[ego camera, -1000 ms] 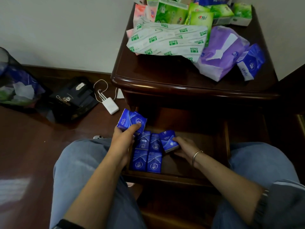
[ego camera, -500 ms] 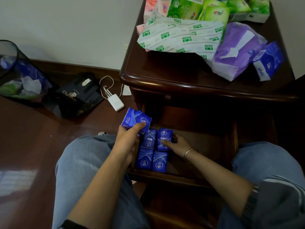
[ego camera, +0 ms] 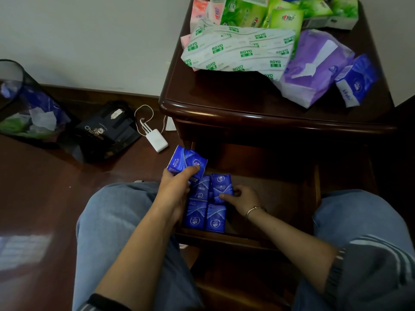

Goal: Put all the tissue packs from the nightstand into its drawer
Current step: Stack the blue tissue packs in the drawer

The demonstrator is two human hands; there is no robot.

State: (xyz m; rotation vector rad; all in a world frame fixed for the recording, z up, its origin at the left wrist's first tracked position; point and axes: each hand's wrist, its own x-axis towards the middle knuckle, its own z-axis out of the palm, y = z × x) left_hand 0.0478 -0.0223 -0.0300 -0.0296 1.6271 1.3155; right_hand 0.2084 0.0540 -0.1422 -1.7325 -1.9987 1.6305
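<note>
The room is dim, with soft, diffuse light and no hard shadows. A pale, blurred patch of window light glares off the glossy floor (ego camera: 24, 250) at lower left, and a thin bright streak runs along the polished front rim of the nightstand (ego camera: 247, 115). The open drawer (ego camera: 276, 198) lies in deep shade beneath it, its back lost in darkness. The wall (ego camera: 89, 41) is evenly grey. Print on the white pack (ego camera: 238, 52) reads sharply, while the lower corners look soft. Wide-angle distortion bows the skirting (ego camera: 101, 94) and the nightstand's sides.
</note>
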